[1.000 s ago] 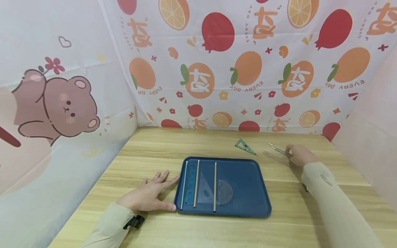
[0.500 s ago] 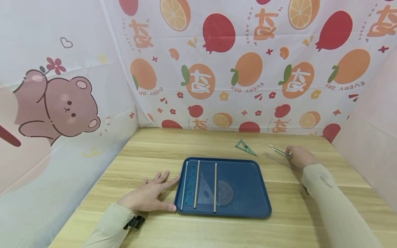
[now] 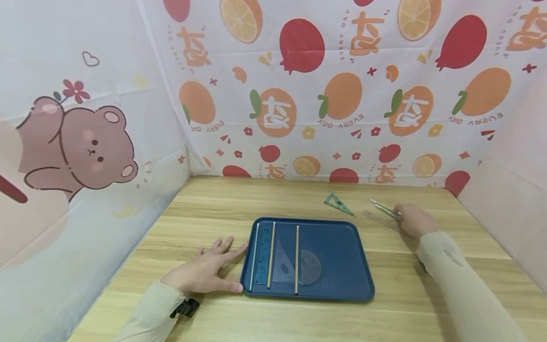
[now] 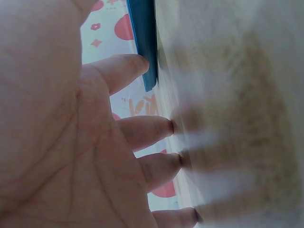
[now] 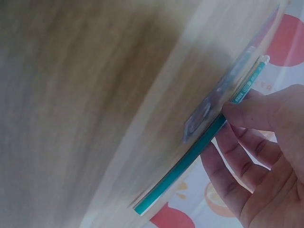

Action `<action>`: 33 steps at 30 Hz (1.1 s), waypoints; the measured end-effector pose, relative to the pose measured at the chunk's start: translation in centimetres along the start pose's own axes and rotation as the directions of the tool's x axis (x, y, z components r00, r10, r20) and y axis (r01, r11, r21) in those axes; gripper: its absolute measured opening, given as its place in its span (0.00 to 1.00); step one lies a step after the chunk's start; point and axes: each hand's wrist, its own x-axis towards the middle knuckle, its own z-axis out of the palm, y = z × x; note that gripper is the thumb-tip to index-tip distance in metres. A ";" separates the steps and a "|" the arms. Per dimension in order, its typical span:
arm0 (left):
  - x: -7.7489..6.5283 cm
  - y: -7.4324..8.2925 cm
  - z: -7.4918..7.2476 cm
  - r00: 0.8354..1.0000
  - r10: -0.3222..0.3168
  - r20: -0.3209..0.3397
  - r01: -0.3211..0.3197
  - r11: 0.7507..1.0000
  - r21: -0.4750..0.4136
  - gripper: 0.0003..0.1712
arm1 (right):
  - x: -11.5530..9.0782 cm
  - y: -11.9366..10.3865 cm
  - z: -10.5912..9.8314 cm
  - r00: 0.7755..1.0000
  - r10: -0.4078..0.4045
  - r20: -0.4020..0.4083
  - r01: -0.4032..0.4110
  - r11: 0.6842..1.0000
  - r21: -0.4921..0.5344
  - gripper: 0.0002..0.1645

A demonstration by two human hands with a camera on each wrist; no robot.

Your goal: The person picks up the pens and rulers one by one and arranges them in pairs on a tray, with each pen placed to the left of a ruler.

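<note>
My right hand (image 3: 415,220) pinches a green pencil (image 5: 183,164) between thumb and fingers, at the right of the table. A second slim pencil-like stick (image 3: 381,204) seems to lie along it. Under them lies a clear ruler-like piece (image 3: 376,217), partly hidden by the hand. My left hand (image 3: 204,270) rests on the table with fingers spread, thumb and index finger at the left edge of the blue tray (image 3: 342,256). Inside the tray lie a blue ruler (image 3: 262,256), a clear set square (image 3: 283,266), a clear protractor (image 3: 310,267) and three pencils (image 3: 271,256).
A green set square (image 3: 338,204) lies on the wooden table (image 3: 231,199) behind the tray. Fruit-patterned cloth (image 3: 299,118) closes off the back, and a bear-printed sheet (image 3: 98,142) stands at the left.
The right hand stays nearly in place, shifting only slightly, and the pencil with it. The left hand and the tray have not visibly moved.
</note>
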 end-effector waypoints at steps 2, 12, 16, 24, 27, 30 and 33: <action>0.0 0.0 -0.1 1.000 0.000 -0.003 0.000 1.000 0.004 0.60 | 0.0 -0.1 0.0 0.999 -0.025 -0.024 0.025 1.000 0.014 0.23; 0.3 0.0 -0.2 1.000 -0.011 0.003 0.011 1.000 -0.001 0.60 | -0.2 -1.8 -0.7 0.999 -0.034 -0.035 0.037 0.995 0.090 0.29; 0.3 -0.1 -0.1 1.000 -0.015 0.002 0.015 1.000 0.000 0.60 | -0.2 -2.8 -0.8 0.997 -0.059 -0.046 0.064 0.991 0.115 0.31; 0.0 0.1 -0.1 1.000 -0.006 -0.007 0.006 1.000 0.006 0.61 | -0.7 -4.4 -1.2 0.995 -0.060 -0.074 0.073 0.978 0.193 0.31; -0.1 0.2 -0.2 1.000 -0.008 -0.007 0.008 1.000 0.009 0.61 | -0.9 -4.9 -1.3 0.995 -0.065 -0.076 0.081 0.970 0.231 0.31; -0.1 0.4 -0.3 1.000 -0.007 -0.003 0.007 1.000 0.008 0.61 | -1.0 -5.1 -1.2 0.994 -0.069 -0.088 0.088 0.967 0.240 0.31; -0.1 0.5 -0.2 1.000 -0.005 0.002 0.005 1.000 0.008 0.61 | -1.4 -5.5 -1.5 0.992 -0.082 -0.100 0.105 0.962 0.251 0.32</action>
